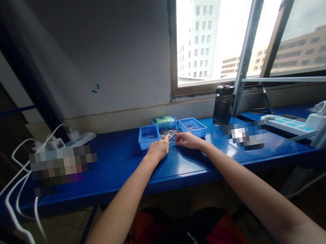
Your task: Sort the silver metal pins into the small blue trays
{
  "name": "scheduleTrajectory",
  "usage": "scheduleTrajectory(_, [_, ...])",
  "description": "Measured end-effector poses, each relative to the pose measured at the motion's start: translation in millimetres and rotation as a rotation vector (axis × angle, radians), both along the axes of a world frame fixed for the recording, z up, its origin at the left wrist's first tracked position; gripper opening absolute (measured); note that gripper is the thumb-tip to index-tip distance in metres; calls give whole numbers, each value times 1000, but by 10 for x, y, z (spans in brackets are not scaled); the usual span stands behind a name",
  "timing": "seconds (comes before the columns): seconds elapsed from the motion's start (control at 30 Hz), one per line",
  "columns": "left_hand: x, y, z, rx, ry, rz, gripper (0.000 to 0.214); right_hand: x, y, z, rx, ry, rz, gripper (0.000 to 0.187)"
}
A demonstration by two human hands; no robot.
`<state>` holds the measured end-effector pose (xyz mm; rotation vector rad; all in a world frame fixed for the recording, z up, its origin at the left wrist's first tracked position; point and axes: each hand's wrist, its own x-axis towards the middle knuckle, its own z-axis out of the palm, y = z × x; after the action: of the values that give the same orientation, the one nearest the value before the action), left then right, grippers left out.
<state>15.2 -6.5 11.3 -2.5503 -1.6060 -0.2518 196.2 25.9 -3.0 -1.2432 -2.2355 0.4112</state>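
A loose pile of thin, silvery metal pieces (170, 133), like screws or nails, lies between two blue plastic bins. At its left front edge is my left hand (158, 149), fingers curled together and the fingertips at the pile. My right hand (188, 139) is closed in a pinch at the pile's right front edge. Whatever either hand holds is too small to make out. The left bin (146, 144) has a few thin pieces in it. More metal pieces lie in the right bin (199, 132). Behind the pile, a third bin (154, 122) contains green-and-clear packets (164, 119).
A black jug-like container (223, 106) stands by the window, near a metal post (241, 60). Power strips (290, 124) and white cables (10, 200) lie on both sides of the blue table (118, 149). Two blurred-out patches cover things at left and right.
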Motion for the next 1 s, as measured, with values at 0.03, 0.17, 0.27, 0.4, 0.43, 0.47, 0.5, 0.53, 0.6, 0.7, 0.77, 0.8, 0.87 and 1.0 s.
scheduleTrajectory(0.03, [-2, 0, 2, -1, -1, 0, 27, 1, -2, 2, -3, -3, 0, 10])
scheduleTrajectory(0.17, [-14, 0, 16, 20, -20, -36, 27, -3, -14, 8, 3, -6, 2, 10])
scheduleTrajectory(0.27, [-16, -23, 41, 41, -50, -81, 27, -14, -23, 8, 23, -14, 8, 11])
scheduleTrajectory(0.4, [-6, -63, 77, 54, -81, -118, 29, -36, -44, 15, 47, -41, 20, 14])
scheduleTrajectory(0.43, [-5, -66, 81, 58, -85, -126, 29, -43, -53, 19, 50, -44, 23, 15])
scheduleTrajectory(0.47, [-6, -65, 82, 63, -88, -135, 29, -50, -62, 26, 53, -43, 25, 15])
scheduleTrajectory(0.5, [-8, -59, 80, 67, -90, -145, 28, -57, -73, 33, 56, -40, 27, 16])
scheduleTrajectory(0.53, [-12, -50, 74, 73, -91, -156, 28, -65, -84, 42, 58, -35, 28, 16])
scheduleTrajectory(0.6, [-22, -25, 58, 86, -93, -185, 27, -81, -108, 61, 58, -25, 27, 18])
scheduleTrajectory(0.7, [-32, 9, 32, 96, -93, -221, 25, -102, -136, 83, 46, -20, 25, 21])
scheduleTrajectory(0.77, [-34, 24, 20, 95, -89, -224, 24, -110, -148, 92, 36, -14, 32, 22])
scheduleTrajectory(0.8, [-34, 29, 16, 95, -86, -223, 24, -113, -152, 94, 32, -11, 38, 22])
scheduleTrajectory(0.87, [-34, 37, 9, 98, -82, -227, 23, -116, -158, 97, 27, -6, 46, 21])
scheduleTrajectory(1.0, [-39, 39, 7, 114, -83, -240, 21, -120, -160, 98, 23, 3, 50, 18])
